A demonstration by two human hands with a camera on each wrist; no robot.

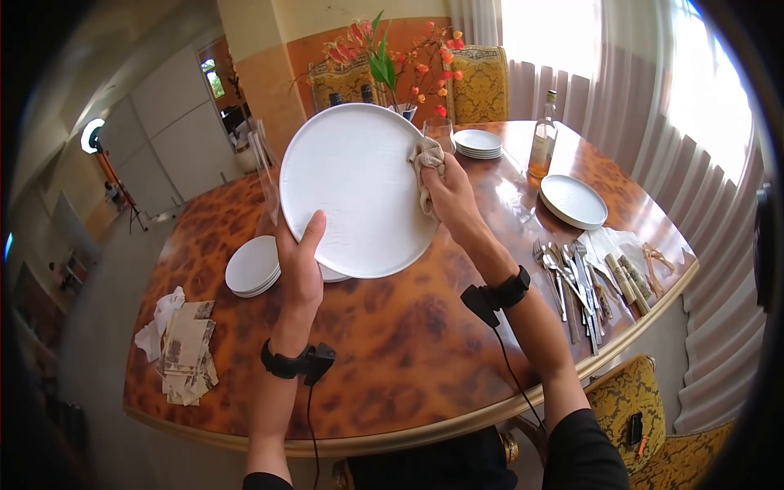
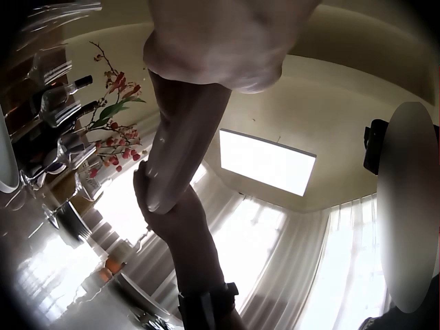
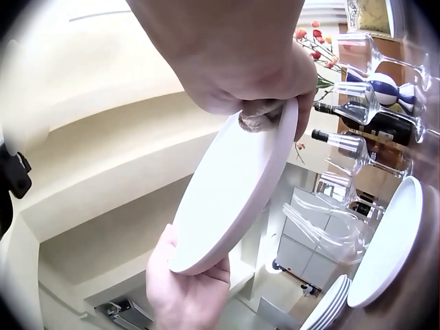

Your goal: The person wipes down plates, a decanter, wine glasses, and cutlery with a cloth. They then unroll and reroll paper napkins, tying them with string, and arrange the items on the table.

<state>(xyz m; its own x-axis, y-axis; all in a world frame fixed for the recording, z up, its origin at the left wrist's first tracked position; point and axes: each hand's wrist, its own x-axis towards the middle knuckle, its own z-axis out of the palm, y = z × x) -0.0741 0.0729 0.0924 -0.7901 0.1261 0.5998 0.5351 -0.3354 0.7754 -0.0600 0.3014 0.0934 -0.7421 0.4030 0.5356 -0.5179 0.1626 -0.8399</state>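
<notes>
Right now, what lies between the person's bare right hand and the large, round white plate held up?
A crumpled beige cloth lies bunched between the right hand and the plate near its rim; the head view shows it.

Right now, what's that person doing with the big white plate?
A person is holding a large white plate up above the table. The left grip has it by the lower left edge, thumb on its face. The right grip holds a beige cloth against the right rim, so they may be wiping it. On the table, a stack of smaller plates sits to the left and a pile of cutlery lies to the right.
</notes>
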